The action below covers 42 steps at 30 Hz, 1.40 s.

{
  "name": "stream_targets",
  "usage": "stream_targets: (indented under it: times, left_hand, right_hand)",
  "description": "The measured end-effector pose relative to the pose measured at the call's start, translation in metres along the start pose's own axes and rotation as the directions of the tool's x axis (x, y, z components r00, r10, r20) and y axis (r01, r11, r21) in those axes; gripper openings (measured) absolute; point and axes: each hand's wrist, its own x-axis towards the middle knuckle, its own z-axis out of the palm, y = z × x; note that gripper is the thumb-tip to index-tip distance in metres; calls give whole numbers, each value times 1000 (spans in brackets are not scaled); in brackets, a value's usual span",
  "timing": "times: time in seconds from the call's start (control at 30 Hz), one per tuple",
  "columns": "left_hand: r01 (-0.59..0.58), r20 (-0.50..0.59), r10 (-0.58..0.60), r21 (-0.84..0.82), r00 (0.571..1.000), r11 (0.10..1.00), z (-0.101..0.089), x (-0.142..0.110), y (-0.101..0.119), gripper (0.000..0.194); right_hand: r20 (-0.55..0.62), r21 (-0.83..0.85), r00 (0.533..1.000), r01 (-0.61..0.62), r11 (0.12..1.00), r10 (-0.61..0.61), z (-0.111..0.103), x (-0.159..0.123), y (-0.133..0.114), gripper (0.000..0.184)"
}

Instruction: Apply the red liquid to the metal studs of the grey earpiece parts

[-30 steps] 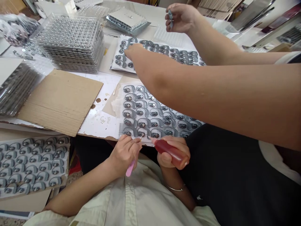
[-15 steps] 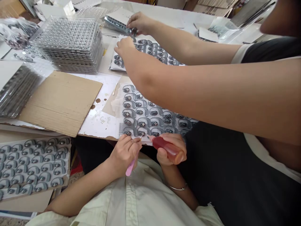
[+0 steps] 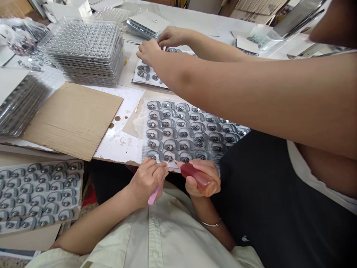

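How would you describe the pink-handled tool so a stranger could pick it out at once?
At the near edge of the table lies a sheet of grey hook-shaped parts. At its edge, the left hand grips a slim tool. Its pink handle sets it apart from the red bottle in the right hand.

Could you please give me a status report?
Left hand: pink-handled pick. Right hand: red plastic squeeze bottle. Both at grey moulded tray. Co-worker's bare arm above.

An assembly workshop; stacked clear plastic trays (image 3: 82, 56); a cardboard sheet (image 3: 72, 119); sheets of moulded grey parts (image 3: 189, 130).
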Motion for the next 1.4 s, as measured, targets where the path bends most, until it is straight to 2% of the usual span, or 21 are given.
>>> stream_targets:
  times: [0.23, 0.4, 0.53, 0.63, 0.77, 0.9, 1.0, 1.2, 1.4]
  left_hand:
    - [-2, -17, 1, -41, 1000, 999, -1, 1, -4, 16]
    - [-9, -22, 9, -26, 1000, 1000, -3, 4, -4, 13]
    - [-2, -8, 1, -57, 1000, 998, -3, 4, -5, 15]
    - [-4, -9, 3, -77, 1000, 997, -3, 3, -7, 18]
    - [-15, -16, 14, -75, 1000, 997, -3, 2, -9, 15]
    - [5, 3, -5, -93, 1000, 996, -6, 5, -11, 12]
    - [39, 10, -38, -129, 999, 991, -9, 8, -14, 12]
    - [173, 90, -156, -235, 984, 956, -17, 13, -20, 6]
    - [238, 150, -206, -242, 967, 941, -21, 17, -23, 5]
  right_hand:
    - [66, -36, 994, 87, 996, -85, -1, 5, -8, 27]
    - [212, -97, 958, 218, 971, -194, -2, 11, -18, 28]
    - [253, -118, 937, 276, 954, -240, -3, 10, -21, 29]
    - [291, -156, 928, 287, 945, -233, -5, 6, -23, 30]
    - [329, -219, 931, 240, 946, -160, -11, 4, -26, 28]
    - [310, -181, 934, 240, 954, -177, -12, 5, -24, 30]
    - [254, -159, 948, 235, 959, -190, -9, 4, -19, 29]
    - [111, -94, 980, 173, 980, -162, -5, -2, -9, 28]
    - [51, -41, 991, 122, 992, -120, -3, -2, -6, 28]
